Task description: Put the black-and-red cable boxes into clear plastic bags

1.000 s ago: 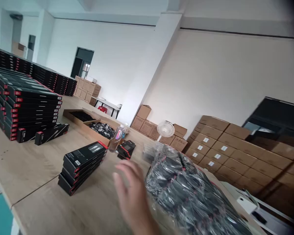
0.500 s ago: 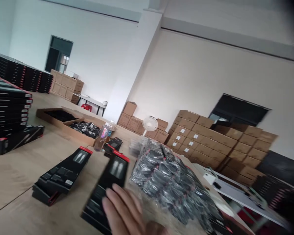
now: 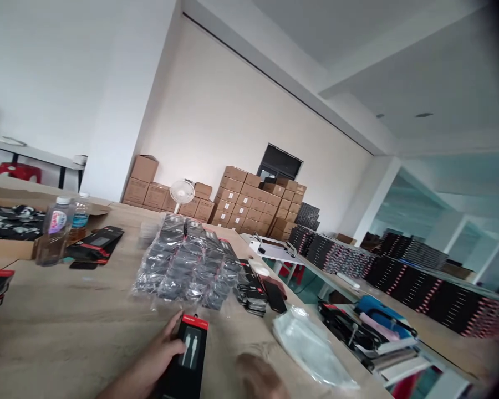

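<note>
Landmark: the clear-wrapped bundle (image 3: 191, 263) on the worktop (image 3: 70, 332). The black box (image 3: 193, 354) is on the near side of the bundle, apart from it, red end uppermost and printed face toward the wearer; its lower end runs out of view, so contact with the worktop cannot be told. Left hand (image 3: 160, 357): grip closed on the box's left edge, thumb over the front, fingers mostly hidden behind. Judgement: an edge hold like this steadies the box while covering little of the printed cable picture. Right hand (image 3: 263, 378): nearer the wearer than the bundle and to its right, apart from the box, blurred; whether its grip is open or closed cannot be told. Clear bags (image 3: 314, 349) lie flat, right of the bundle on its near side; probably put there for easy reach, well off the bundle. A stack of small packs (image 3: 251, 293) sits just right of the bundle, piled likely to save room. Two bottles, one larger (image 3: 52, 235) and one smaller (image 3: 80, 219), stand upright well left of the bundle, presumably to stay clear of the hands.
</note>
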Available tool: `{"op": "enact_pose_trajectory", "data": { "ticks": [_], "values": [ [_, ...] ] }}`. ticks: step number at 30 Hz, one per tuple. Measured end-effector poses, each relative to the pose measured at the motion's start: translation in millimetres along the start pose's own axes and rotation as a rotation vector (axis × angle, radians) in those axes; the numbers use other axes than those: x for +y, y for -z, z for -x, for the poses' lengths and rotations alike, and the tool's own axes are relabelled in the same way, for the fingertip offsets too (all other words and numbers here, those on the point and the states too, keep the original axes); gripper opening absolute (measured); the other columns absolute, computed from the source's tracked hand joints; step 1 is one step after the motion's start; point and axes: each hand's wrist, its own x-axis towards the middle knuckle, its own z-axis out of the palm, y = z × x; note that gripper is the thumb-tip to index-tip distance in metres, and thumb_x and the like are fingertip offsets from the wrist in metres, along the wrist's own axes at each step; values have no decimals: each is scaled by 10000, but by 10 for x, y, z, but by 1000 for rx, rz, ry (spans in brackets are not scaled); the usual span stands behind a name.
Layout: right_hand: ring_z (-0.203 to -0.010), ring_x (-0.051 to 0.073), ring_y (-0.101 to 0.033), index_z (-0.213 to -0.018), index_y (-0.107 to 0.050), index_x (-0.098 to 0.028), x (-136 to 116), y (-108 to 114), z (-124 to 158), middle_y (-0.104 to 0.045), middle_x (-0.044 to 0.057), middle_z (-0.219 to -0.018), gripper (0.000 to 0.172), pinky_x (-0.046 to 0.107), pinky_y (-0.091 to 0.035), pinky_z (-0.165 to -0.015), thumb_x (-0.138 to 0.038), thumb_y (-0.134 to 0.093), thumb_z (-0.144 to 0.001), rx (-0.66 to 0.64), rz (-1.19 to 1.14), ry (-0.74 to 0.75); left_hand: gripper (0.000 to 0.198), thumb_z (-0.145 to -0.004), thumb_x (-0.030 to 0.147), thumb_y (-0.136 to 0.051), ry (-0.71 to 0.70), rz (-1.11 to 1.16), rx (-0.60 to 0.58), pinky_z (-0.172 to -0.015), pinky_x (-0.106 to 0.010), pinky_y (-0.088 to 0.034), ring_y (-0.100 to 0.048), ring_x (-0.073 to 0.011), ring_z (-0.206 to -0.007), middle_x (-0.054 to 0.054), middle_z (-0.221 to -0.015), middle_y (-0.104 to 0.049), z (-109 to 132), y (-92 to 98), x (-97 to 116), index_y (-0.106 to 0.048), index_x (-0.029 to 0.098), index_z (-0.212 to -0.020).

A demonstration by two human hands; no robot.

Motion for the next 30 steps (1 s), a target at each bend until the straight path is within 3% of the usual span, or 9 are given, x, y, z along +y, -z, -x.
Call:
{"op": "enact_pose_trajectory", "data": {
  "ticks": [3,5,9,15,18,21,25,28,30],
  "values": [
    [-899,221,-705,-897,-700,-248,816,570,-254,-756,62,-958,293,293,-532,-811,-382,-444,-849,-48,153,-553,839,-593,157,-568,-25,-64,-71,-651,-259,-418,-599,-176,-727,2,-834,-691,-37,21,-9,-336,202,-1398],
    [-758,262,-708,-786,-689,-213,1232,794,-334,-747,94,-790,258,336,-528,-688,-376,-489,-794,-54,213,-715,793,-588,148,-566,-25,-60,-125,-645,-265,-416,-592,-179,-725,-2,-828,-684,-73,22,-31,-382,196,-1357],
    [-488,245,-613,-447,-499,-242,1623,763,-218,-609,58,-468,305,331,-423,-492,-308,-524,-744,-135,240,-834,745,-574,134,-562,-14,-43,-179,-618,-272,-407,-582,-185,-698,3,-794,-660,-130,39,-90,-433,198,-1304],
    [-572,235,-638,-444,-461,-245,1671,766,-189,-633,73,-525,339,319,-418,-544,-190,-440,-778,-236,254,-830,746,-602,122,-562,-73,-190,-171,-728,-281,-423,-598,-200,-876,-15,-1024,-663,-81,29,-84,-451,252,-1328],
    [-677,273,-663,-605,-583,-240,1445,856,-370,-689,93,-652,325,344,-442,-609,-303,-388,-857,-242,284,-789,478,-624,152,-563,-98,-360,-152,-710,-290,-413,-587,-207,-810,-14,-885,-657,-40,-23,-28,-635,218,-1092],
    [-833,268,-667,-751,-639,-250,926,785,-534,-727,84,-845,334,343,-443,-731,-371,-364,-897,-253,295,-585,106,-703,258,-606,-189,-523,-95,-904,-337,-377,-554,-273,-1037,-50,-935,-664,-10,-88,31,-688,192,-712],
    [-775,213,-664,-768,-657,-252,23,447,-600,-716,50,-820,280,286,-433,-696,-332,-427,-906,-265,267,-207,364,-813,478,-579,-271,-575,-141,-1028,-347,-299,-475,-295,-1205,-71,-992,-675,28,-145,45,-672,196,-603],
    [-714,196,-658,-731,-661,-245,-493,132,-576,-701,39,-751,200,264,-429,-650,-271,-519,-869,-254,236,-13,305,-764,416,-651,-274,-570,-181,-914,-301,-381,-562,-259,-1058,-46,-924,-673,68,-162,24,-627,184,-567],
    [-664,183,-649,-699,-660,-237,-679,-50,-554,-689,30,-703,183,251,-419,-606,-231,-547,-843,-253,176,20,202,-706,313,-691,-273,-539,-228,-823,-271,-408,-587,-226,-964,-25,-955,-664,95,-165,21,-615,177,-578]
  ]
}}
